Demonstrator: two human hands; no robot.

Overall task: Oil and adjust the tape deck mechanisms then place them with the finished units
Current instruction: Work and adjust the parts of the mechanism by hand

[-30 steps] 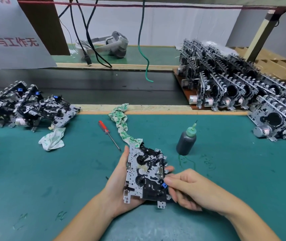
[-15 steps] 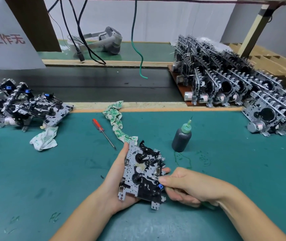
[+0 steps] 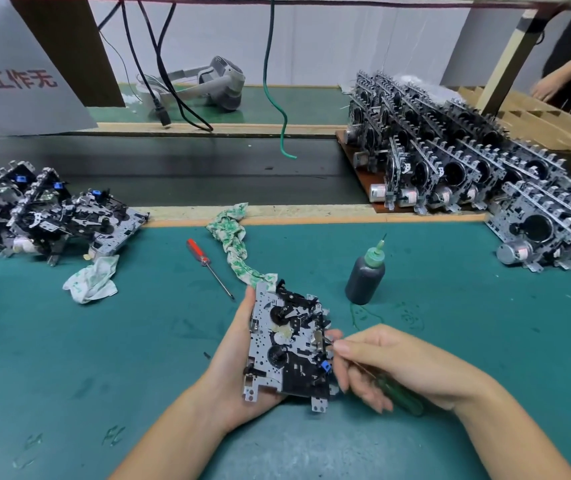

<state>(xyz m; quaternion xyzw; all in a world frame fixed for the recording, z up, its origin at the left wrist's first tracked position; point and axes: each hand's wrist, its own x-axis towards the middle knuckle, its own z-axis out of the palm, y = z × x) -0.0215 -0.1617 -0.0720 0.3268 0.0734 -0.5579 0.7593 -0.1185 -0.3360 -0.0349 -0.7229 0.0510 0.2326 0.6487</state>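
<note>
Mechanism [image 3: 287,344] cradled in left hand [image 3: 232,372], right hand [image 3: 395,365] alongside

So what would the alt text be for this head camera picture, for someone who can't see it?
A person's left hand holds a tape deck mechanism over a green bench while the right hand works a green-handled screwdriver at its right edge. An oil bottle, a red screwdriver and rags lie nearby, with more mechanisms left and right.

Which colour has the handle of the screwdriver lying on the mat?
Red, seen in the head view: the screwdriver lies on the mat.
</note>
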